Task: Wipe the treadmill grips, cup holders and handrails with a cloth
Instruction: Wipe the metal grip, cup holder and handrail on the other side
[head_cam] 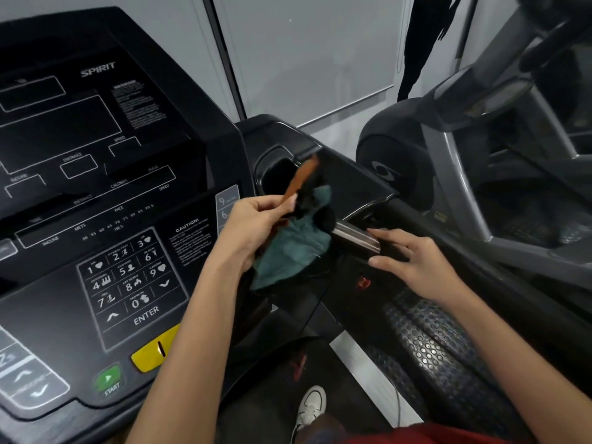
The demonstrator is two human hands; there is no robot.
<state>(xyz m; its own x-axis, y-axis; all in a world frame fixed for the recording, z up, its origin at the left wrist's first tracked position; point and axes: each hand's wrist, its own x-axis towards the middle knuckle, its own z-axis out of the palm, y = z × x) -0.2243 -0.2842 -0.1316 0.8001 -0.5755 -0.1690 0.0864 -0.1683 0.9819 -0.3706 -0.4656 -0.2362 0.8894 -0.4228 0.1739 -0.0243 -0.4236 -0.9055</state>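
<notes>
Teal cloth (290, 251), the wiping tool: soft, light and limp, it hangs in folds from my left hand (256, 227), just left of the metal grip (355, 238) and below the cup holder (275, 169). My left hand's fingers are curled, pinching the cloth's upper edge together with an orange strip (301, 179) and something black that I cannot identify. Being floppy, the cloth is probably best bunched into a pad in the palm, so that no loose corner trails; it should neither slip nor tear in handling. My right hand (416, 261) lies at the near end of the grip, fingers almost straight, forefinger above the bar and thumb below; no firm clasp shows. The black handrail (474, 241) runs on from there towards me. The console (128, 267) lies to the left.
</notes>
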